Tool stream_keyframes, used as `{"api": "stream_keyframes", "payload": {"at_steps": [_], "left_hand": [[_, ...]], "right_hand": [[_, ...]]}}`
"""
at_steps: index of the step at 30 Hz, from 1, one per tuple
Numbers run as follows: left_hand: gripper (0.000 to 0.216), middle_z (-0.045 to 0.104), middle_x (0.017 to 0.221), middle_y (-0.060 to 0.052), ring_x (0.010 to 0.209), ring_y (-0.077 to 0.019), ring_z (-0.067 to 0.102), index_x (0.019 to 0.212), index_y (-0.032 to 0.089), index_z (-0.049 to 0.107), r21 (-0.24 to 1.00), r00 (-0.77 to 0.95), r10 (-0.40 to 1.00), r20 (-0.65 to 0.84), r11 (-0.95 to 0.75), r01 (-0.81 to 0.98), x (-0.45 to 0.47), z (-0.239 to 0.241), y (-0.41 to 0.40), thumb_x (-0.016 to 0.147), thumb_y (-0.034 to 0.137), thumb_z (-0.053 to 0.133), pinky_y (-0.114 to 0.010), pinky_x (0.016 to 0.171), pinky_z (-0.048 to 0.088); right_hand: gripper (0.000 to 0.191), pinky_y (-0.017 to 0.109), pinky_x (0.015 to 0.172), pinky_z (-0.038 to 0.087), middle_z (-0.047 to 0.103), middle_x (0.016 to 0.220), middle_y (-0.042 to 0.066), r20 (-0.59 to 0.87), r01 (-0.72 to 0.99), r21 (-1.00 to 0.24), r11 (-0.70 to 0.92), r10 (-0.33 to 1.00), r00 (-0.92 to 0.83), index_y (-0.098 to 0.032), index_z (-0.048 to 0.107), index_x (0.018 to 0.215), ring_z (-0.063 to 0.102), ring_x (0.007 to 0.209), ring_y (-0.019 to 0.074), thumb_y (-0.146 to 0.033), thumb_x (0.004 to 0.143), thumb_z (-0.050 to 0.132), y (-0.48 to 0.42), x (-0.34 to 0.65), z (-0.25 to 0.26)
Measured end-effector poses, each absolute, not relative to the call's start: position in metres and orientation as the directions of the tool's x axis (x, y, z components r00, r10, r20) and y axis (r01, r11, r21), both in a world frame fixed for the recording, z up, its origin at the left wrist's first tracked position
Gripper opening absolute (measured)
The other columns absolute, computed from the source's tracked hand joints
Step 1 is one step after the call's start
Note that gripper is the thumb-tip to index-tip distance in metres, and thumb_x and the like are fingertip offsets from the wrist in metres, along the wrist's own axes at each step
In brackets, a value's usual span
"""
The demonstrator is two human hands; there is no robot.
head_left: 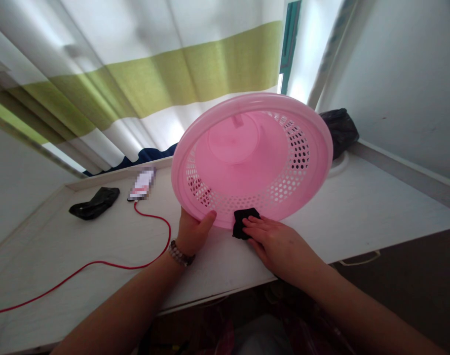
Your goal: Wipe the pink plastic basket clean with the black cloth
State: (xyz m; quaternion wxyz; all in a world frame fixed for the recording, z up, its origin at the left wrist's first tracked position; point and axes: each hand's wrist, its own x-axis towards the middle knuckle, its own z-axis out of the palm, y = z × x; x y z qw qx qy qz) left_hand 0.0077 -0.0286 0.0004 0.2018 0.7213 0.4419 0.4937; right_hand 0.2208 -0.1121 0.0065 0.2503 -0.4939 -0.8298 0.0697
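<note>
A round pink plastic basket with perforated sides is tilted over the white table, its open side facing me. My left hand grips the near-left rim, the thumb on the inside and the other fingers hidden behind the wall. In my right hand is a black cloth, pressed by the fingers against the near rim of the basket. Part of the cloth is covered by those fingers.
A phone on a red cable lies on the white table, left of the basket. Farther left is a crumpled black plastic bag. Another dark bag stands behind the basket at right. A striped curtain hangs behind.
</note>
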Motion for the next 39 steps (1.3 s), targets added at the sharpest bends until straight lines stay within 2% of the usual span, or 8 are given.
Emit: {"api": "stream_keyframes", "payload": {"at_steps": [4, 10, 18, 27, 32, 39], "left_hand": [[0.056, 0.059, 0.120, -0.013, 0.120, -0.0260, 0.050, 0.125, 0.014, 0.047, 0.743, 0.141, 0.850, 0.508, -0.515, 0.428, 0.004, -0.002, -0.026, 0.072, 0.023, 0.066, -0.045, 0.104, 0.039], [0.043, 0.061, 0.119, -0.011, 0.114, -0.0251, 0.055, 0.114, 0.014, 0.059, 0.789, 0.204, 0.890, 0.409, -0.457, 0.410, -0.001, -0.003, -0.022, 0.074, 0.027, 0.065, -0.044, 0.104, 0.040], [0.050, 0.061, 0.118, -0.011, 0.116, -0.0261, 0.054, 0.120, 0.014, 0.055, 0.784, 0.208, 0.886, 0.414, -0.463, 0.414, -0.001, -0.003, -0.021, 0.073, 0.028, 0.066, -0.045, 0.105, 0.039], [0.043, 0.063, 0.117, -0.012, 0.110, -0.0263, 0.058, 0.111, 0.013, 0.060, 0.812, 0.192, 0.911, 0.365, -0.413, 0.414, -0.003, -0.008, -0.020, 0.072, 0.030, 0.067, -0.046, 0.102, 0.042], [0.044, 0.061, 0.120, -0.011, 0.113, -0.0255, 0.056, 0.114, 0.014, 0.058, 0.821, 0.194, 0.911, 0.364, -0.413, 0.394, -0.002, -0.008, -0.021, 0.074, 0.030, 0.066, -0.046, 0.105, 0.040], [0.044, 0.063, 0.117, -0.011, 0.111, -0.0255, 0.058, 0.115, 0.014, 0.059, 0.875, 0.179, 0.941, 0.287, -0.334, 0.351, 0.002, -0.006, -0.024, 0.074, 0.030, 0.066, -0.046, 0.104, 0.041]], "right_hand": [[0.031, 0.036, 0.105, 0.040, 0.062, 0.121, 0.006, 0.362, 0.780, -0.364, 0.508, 0.849, -0.385, -0.017, 0.064, 0.114, 0.056, 0.115, 0.0177, -0.019, 0.086, 0.051, -0.113, 0.225, 0.004], [0.031, 0.037, 0.105, 0.039, 0.061, 0.123, 0.006, 0.357, 0.782, -0.365, 0.505, 0.852, -0.383, -0.016, 0.064, 0.114, 0.054, 0.116, 0.0188, -0.020, 0.087, 0.049, -0.113, 0.224, 0.003], [0.031, 0.036, 0.106, 0.038, 0.062, 0.122, 0.006, 0.359, 0.778, -0.365, 0.511, 0.848, -0.389, -0.015, 0.064, 0.114, 0.054, 0.116, 0.0182, -0.020, 0.087, 0.050, -0.113, 0.224, 0.002], [0.032, 0.038, 0.106, 0.039, 0.062, 0.121, 0.006, 0.375, 0.772, -0.366, 0.520, 0.841, -0.389, -0.017, 0.064, 0.115, 0.055, 0.115, 0.0190, -0.019, 0.086, 0.051, -0.113, 0.225, -0.001], [0.031, 0.039, 0.105, 0.040, 0.062, 0.121, 0.007, 0.388, 0.763, -0.362, 0.535, 0.831, -0.398, -0.017, 0.065, 0.113, 0.056, 0.114, 0.0196, -0.017, 0.085, 0.052, -0.112, 0.226, -0.001], [0.031, 0.039, 0.106, 0.039, 0.062, 0.122, 0.006, 0.367, 0.774, -0.356, 0.524, 0.840, -0.399, -0.016, 0.065, 0.113, 0.055, 0.115, 0.0193, -0.017, 0.085, 0.052, -0.112, 0.225, 0.002]]}}
